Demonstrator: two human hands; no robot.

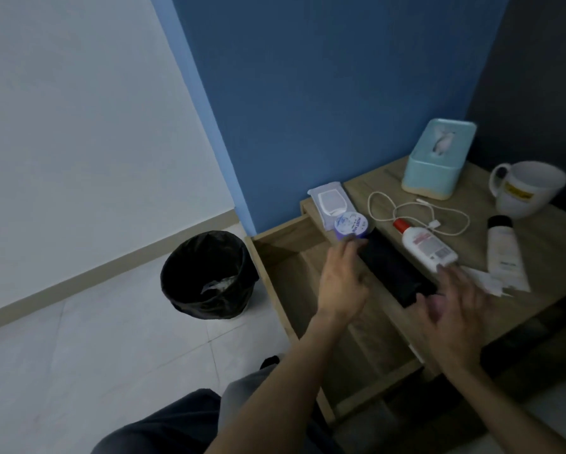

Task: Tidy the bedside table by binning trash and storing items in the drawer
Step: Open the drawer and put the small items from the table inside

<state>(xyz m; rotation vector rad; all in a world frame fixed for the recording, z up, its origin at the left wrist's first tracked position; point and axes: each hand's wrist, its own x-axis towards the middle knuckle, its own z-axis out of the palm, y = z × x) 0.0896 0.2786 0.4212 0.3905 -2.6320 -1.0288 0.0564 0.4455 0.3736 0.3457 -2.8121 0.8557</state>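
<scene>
The wooden bedside table (537, 257) has its drawer (291, 276) pulled out to the left. A long flat black item (394, 267) lies along the table's left edge above the drawer. My left hand (339, 283) reaches over the drawer, its straight fingers touching the black item's far end beside a purple jar (350, 226). My right hand (452, 309), blurred with fingers spread, is at the item's near end, by a white bottle with a red cap (427, 249). Torn white paper (491, 283) lies on the table just right of that hand.
A black-lined bin (209, 273) with some trash stands on the floor left of the drawer. On the table are a wipes pack (329, 203), white cable (419, 213), tube (504, 253), mug (527, 188) and teal tissue box (439, 155). A blue wall is behind.
</scene>
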